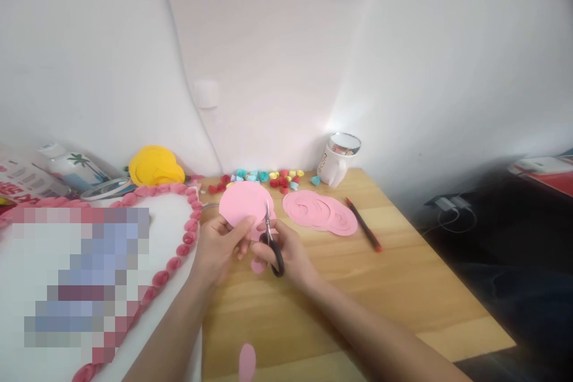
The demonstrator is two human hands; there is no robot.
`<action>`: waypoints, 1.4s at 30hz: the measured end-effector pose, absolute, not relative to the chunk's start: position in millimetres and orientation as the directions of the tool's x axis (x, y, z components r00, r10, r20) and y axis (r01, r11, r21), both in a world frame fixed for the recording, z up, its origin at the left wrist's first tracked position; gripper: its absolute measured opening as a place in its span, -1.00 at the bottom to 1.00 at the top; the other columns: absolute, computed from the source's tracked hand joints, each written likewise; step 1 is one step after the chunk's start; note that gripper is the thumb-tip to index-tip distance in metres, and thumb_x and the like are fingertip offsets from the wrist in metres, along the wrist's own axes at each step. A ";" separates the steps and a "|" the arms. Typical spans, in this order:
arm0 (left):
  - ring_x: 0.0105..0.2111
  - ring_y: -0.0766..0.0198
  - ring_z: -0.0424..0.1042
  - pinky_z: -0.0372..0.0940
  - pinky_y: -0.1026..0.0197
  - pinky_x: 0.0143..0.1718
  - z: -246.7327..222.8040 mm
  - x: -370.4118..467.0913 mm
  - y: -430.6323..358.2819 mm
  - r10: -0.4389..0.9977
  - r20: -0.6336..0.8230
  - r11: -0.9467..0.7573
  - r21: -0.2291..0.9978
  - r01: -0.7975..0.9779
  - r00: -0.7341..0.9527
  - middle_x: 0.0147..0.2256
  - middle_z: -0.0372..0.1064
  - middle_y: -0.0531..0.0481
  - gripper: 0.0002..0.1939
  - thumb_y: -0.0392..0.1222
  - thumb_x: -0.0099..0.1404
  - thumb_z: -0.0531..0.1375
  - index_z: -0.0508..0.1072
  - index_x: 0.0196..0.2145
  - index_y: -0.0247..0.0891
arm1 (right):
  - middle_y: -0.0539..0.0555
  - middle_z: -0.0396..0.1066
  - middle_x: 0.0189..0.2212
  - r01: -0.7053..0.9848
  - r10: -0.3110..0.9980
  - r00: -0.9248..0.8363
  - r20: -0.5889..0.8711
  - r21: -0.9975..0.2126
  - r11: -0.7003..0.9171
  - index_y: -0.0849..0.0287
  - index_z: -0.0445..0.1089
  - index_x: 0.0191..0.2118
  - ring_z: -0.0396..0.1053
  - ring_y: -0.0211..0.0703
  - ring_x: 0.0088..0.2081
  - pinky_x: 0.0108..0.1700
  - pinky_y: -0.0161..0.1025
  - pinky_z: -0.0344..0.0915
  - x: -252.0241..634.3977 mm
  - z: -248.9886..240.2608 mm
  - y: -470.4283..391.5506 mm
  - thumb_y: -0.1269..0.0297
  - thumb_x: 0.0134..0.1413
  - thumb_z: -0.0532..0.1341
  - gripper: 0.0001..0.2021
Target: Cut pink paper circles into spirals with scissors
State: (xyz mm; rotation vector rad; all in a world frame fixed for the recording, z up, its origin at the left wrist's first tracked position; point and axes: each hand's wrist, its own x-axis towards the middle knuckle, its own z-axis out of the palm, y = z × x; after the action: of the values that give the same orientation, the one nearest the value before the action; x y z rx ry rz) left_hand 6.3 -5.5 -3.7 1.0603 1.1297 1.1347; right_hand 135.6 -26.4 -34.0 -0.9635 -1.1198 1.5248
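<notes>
White walls (425,42) behind, one wooden tabletop (425,298) under the work. Two bare hands in frame. Left fingers (242,231): pinched on the near edge of one pink disc (244,200), face up, round, so no long axis; more pink paper peeks out at its lower right. Right fingers (280,228): wrapped round the black handles of one pair of scissors (276,256). Scissors' long axis runs away from the person, tip far side and slightly left, blades at the disc's right edge; blade gap, can't tell.

Just below the fingers: 1 pink scrap (258,266). Well nearer the person: 1 more, an oval offcut (247,364), long axis near-far.

Right of right fingers: overlapping pink spirals (342,218), about 3, then 1 black pen (364,227) with red-orange ends, lying diagonally. Beyond the fingers: small paper curls (280,181) in red, blue and yellow, too bunched to count. Far right of those, 1 white mug (335,161), dark digits on its side, not all legible.

Left of left fingers: 1 white board (170,215) edged with pink rosettes (173,264), middle pixelated. Behind it: yellow paper (156,165), 1 palm-print bottle (76,164).
</notes>
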 end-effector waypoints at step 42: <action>-0.74 0.50 0.08 -0.01 0.35 -0.65 -2.6 3.5 -7.7 0.993 -0.113 0.110 0.991 0.075 0.041 -0.81 0.12 0.14 -0.66 -0.18 0.05 0.22 0.23 -0.75 -0.30 | -0.13 0.30 -0.66 -0.229 0.976 -0.207 -0.064 -0.967 -0.112 0.13 0.06 -0.31 0.25 -0.32 -0.65 -0.62 -0.39 0.14 138.5 -32.2 -26.0 0.08 -0.31 0.36 -0.49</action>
State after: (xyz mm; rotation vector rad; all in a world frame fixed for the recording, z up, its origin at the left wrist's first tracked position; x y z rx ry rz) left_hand 3.5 -7.7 -2.6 1.1995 1.2794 1.0579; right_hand 138.5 -26.0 -32.2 -0.9893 -1.1228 1.5250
